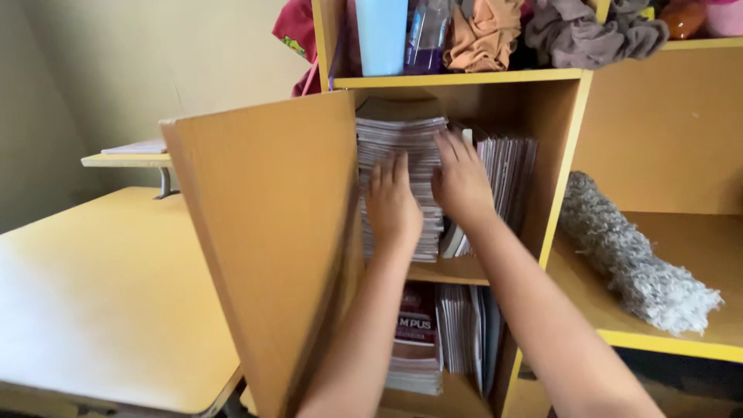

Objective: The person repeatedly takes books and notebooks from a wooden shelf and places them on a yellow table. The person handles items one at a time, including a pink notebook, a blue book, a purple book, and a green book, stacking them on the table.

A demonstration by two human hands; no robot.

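Stack [402, 147]: lay flat in the cabinet's [569, 147] upper compartment, left side, edges facing out.
Left hand [392, 203]: flat on the stack front, fingers spread, gripping nothing.
Right hand [461, 179]: beside it, higher, touching the stack's right edge, nearer the upright booklets [507, 174].

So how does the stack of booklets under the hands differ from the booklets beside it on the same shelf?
The stack of booklets lies flat, piled high, edges facing out; the upright booklets stand on end, leaning slightly. The stack fills the shelf's left side, the upright booklets the right. The left hand presses flat on the stack's front, and the right hand rests where the two meet. Both are thin, pale-paged booklets in the same cupboard compartment.
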